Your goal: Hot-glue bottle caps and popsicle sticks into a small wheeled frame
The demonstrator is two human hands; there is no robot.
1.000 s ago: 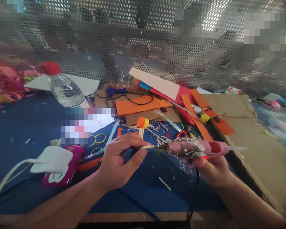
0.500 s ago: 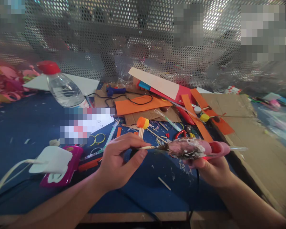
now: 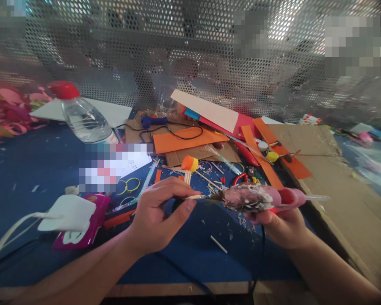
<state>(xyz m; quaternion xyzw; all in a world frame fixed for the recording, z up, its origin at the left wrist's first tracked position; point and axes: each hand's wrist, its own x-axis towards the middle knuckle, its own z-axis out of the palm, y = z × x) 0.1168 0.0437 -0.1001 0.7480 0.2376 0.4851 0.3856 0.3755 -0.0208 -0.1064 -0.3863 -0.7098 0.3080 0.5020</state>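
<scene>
My right hand (image 3: 281,224) is wrapped round a pink hot glue gun (image 3: 249,198), its front crusted with stringy dried glue. A clear glue stick (image 3: 317,198) pokes out of its back end. The nozzle points left and meets, or nearly meets, the tip of a short pale wooden stick (image 3: 195,197). That stick is pinched between the thumb and fingers of my left hand (image 3: 161,212). Below the left fingertips is a dark round shape, partly hidden. Just behind them stands an orange and yellow cap-like piece (image 3: 189,163) on a bundle of pale sticks (image 3: 187,176).
A water bottle (image 3: 85,118), a lit phone (image 3: 133,163) and a white charger (image 3: 66,214) on a magenta power strip (image 3: 98,205) lie left. Orange sheets (image 3: 190,140), red-handled pliers (image 3: 239,178) and wood sticks litter the back. Cardboard (image 3: 346,203) covers the right side.
Both hands, the glue gun and the stick keep nearly the same positions. The digits on the phone screen have changed.
</scene>
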